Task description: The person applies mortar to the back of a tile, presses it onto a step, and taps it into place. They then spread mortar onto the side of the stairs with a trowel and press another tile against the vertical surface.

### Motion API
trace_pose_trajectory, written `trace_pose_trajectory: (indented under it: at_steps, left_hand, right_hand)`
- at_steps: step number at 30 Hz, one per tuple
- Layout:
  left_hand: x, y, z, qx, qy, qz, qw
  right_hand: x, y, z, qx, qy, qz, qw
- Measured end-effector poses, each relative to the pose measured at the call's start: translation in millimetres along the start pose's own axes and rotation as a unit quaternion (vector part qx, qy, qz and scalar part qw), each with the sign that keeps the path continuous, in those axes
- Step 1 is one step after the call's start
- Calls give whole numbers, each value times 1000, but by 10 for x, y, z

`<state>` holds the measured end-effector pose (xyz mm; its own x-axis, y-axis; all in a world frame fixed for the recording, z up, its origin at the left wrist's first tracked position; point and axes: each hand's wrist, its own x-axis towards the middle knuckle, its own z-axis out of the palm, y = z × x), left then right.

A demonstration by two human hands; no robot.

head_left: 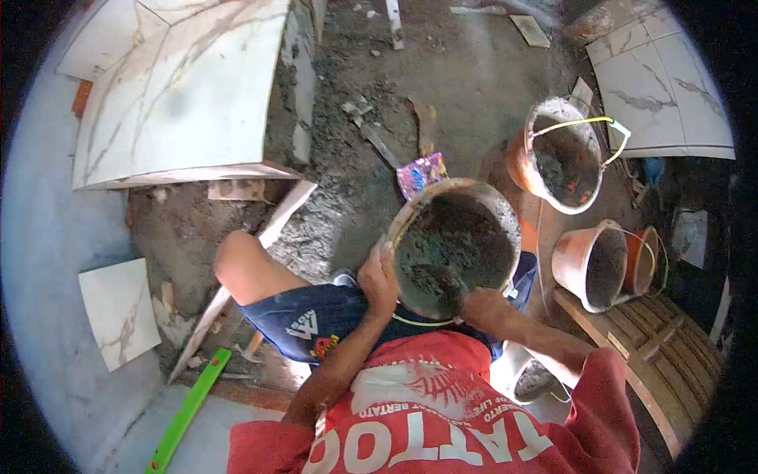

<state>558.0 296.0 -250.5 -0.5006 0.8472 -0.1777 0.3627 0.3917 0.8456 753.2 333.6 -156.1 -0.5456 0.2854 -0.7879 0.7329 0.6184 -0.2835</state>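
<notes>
A round bucket [509, 213] with grey wet mortar [450, 245] inside is tilted toward me between my knees. My left hand [379, 280] grips the bucket's left rim, fingers wrapped round it. At the near right part of the opening is my right hand [483, 310], closed; what it holds, if anything, is too dark to name. A pale bucket handle hangs along the near rim. Just beyond the bucket lies a purple and pink packet [422, 174].
Right of me are a mortar-crusted bucket [521, 162], another bucket [575, 257] and a wooden panel [647, 340]. Marble-patterned tiled blocks [197, 87] rise at the upper left. A green level [188, 411], a hammer [253, 346] and a loose tile [120, 314] lie left.
</notes>
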Motion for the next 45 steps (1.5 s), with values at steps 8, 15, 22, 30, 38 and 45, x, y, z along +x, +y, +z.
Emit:
trace_pose_trajectory:
  at_steps: [8,15,22,30,38,45]
  left_hand:
    - [91,181,-164,-40,-25,-2,999]
    - [303,433,-787,-16,64,34,997]
    - [876,1060,-1447,184,254,91,945]
    - [1440,764,-1861,368,154,329,856]
    - [1651,719,-2166,383,93,432,811]
    - [1721,823,-2208,383,88,459,797]
  right_hand:
    - [-208,489,-9,621,-123,77,770]
    - [-451,429,-69,725,37,-108,679]
    - [493,-225,-708,801,129,-151,565]
    - [788,-305,-1623,882,257,-310,246]
    - [1375,-543,-2063,681,689,63,239]
    - [1560,-1299,-1468,728,368,-152,559]
